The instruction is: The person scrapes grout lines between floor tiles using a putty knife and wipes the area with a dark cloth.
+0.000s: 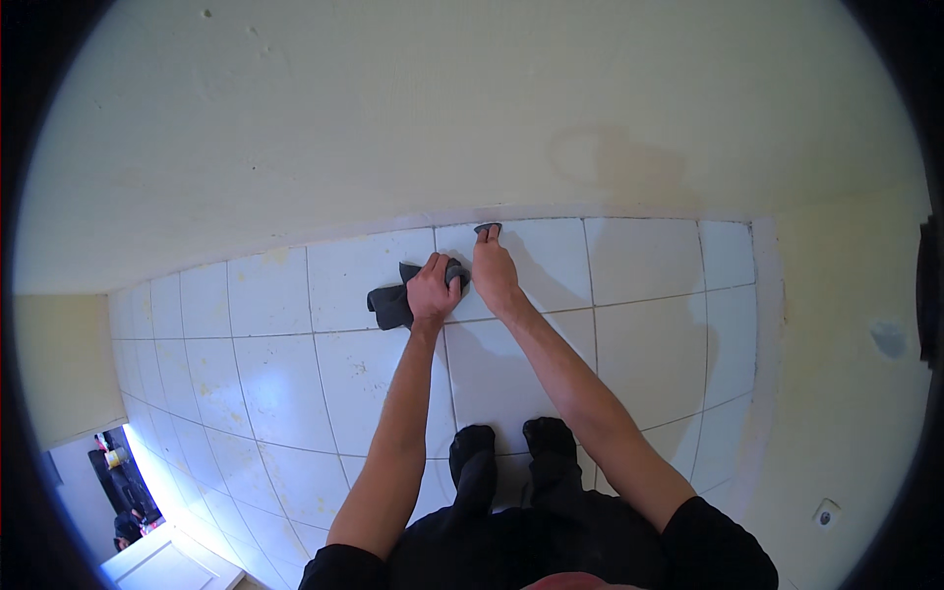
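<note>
My left hand [430, 288] is closed on a bunched dark grey cloth [391, 307], pressed down on the white floor tiles. Part of the cloth spreads out to the left of the fingers, and another fold bulges on their right. Just right of it, my right hand [495, 267] reaches farther out, its fingers pinching a small flat dark piece [488, 228]. That piece touches the tile close to the foot of the wall; whether it is a pad or a scraper blade I cannot tell.
A cream wall [393, 118] rises along the far edge of the tiled floor [649, 256], and another wall [836, 393] stands at the right. Yellowish stains [224, 393] mark tiles on the left. My dark-socked feet [473, 444] are below. A white door [172, 560] stands at lower left.
</note>
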`<act>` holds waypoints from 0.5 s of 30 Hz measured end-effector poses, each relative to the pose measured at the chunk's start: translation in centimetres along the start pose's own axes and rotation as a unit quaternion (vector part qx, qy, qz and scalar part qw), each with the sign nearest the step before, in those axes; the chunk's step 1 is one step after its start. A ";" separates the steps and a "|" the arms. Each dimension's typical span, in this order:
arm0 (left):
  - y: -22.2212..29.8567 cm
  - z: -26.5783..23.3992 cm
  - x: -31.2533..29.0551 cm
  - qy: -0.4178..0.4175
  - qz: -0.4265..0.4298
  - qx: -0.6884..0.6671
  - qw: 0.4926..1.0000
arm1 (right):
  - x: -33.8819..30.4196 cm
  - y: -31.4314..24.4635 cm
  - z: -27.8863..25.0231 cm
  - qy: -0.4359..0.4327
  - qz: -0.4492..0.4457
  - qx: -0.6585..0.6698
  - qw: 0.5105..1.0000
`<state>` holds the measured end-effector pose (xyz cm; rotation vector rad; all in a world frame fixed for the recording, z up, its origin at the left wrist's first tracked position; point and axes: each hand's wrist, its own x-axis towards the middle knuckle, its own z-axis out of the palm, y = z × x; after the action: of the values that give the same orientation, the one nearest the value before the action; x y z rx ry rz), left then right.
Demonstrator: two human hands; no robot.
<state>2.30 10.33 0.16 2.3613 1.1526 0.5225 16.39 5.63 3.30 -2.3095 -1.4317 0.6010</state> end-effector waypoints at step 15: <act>0.1 0.0 -0.2 0.010 0.004 -0.007 1.000 | 0.0 0.9 0.8 0.021 -0.028 -0.010 0.999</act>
<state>2.23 10.08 0.15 2.3538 1.1455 0.5556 16.65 5.28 2.16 -2.2744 -1.4852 0.5216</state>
